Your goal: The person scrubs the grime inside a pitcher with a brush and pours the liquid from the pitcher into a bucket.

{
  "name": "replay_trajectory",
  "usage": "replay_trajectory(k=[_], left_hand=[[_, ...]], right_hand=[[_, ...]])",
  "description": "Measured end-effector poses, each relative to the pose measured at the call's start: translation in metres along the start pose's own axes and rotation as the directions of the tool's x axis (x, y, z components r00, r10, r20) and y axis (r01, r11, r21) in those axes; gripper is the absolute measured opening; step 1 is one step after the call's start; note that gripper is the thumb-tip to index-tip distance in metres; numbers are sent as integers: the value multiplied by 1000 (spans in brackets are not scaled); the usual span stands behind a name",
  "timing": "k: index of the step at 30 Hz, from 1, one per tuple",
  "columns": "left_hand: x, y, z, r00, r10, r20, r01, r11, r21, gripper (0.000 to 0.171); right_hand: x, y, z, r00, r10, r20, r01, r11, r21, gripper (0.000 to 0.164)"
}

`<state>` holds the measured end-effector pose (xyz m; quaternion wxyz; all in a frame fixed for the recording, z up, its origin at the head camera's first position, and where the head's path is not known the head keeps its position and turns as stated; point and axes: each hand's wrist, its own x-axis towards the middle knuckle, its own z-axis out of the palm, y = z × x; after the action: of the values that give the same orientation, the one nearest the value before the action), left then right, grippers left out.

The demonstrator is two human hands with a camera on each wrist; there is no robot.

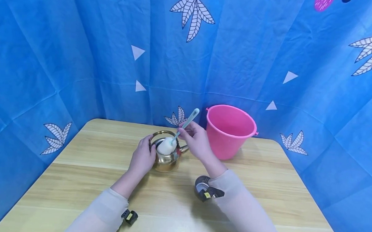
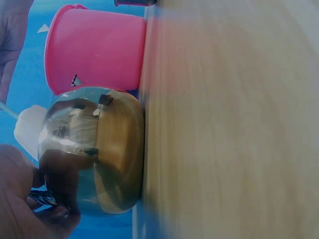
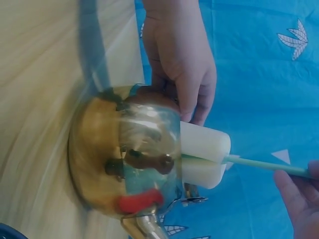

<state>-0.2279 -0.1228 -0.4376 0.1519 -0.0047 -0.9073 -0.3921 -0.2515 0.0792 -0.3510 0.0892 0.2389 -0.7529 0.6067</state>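
A shiny brass kettle [image 1: 166, 163] stands upright on the table, its spout pointing right. My left hand [image 1: 143, 158] grips the kettle's handle at its left side; in the left wrist view the fingers [image 2: 17, 186] curl at that handle. A white sponge brush [image 1: 166, 146] has its head partly inside the kettle's mouth, the upper part showing above the rim. My right hand [image 1: 195, 140] pinches the brush's thin pale-green handle [image 1: 189, 120], which slants up to the right. In the right wrist view the split sponge head [image 3: 207, 144] sticks out of the kettle; its lower end is hidden.
A pink bucket [image 1: 226, 144] stands behind and right of the kettle, near the blue curtain [image 1: 175, 68]. A round, dark, shiny object [image 1: 201, 182] lies on the wooden table [image 1: 88, 181], partly covered by the right sleeve and wrist camera.
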Motion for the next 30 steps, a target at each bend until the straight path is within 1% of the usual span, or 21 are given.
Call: replay_trajectory(k=[10, 18, 25, 30], left_hand=[[-1, -1, 0, 1000, -1, 13, 1, 1000, -5, 50], [-1, -1, -1, 1000, 18, 2, -18, 1000, 4, 49], [0, -2, 0, 999, 31, -14, -31, 1000, 6, 48], [-1, -1, 0, 999, 28, -18, -28, 1000, 9, 48]], right_hand=[[-1, 5, 7, 999, 17, 48, -15, 999, -32, 13], [-2, 9, 14, 999, 25, 49, -21, 997, -76, 11], [-2, 9, 20, 999, 2, 49, 3, 994, -108, 10], [-2, 11, 21, 998, -20, 52, 27, 990, -137, 9]])
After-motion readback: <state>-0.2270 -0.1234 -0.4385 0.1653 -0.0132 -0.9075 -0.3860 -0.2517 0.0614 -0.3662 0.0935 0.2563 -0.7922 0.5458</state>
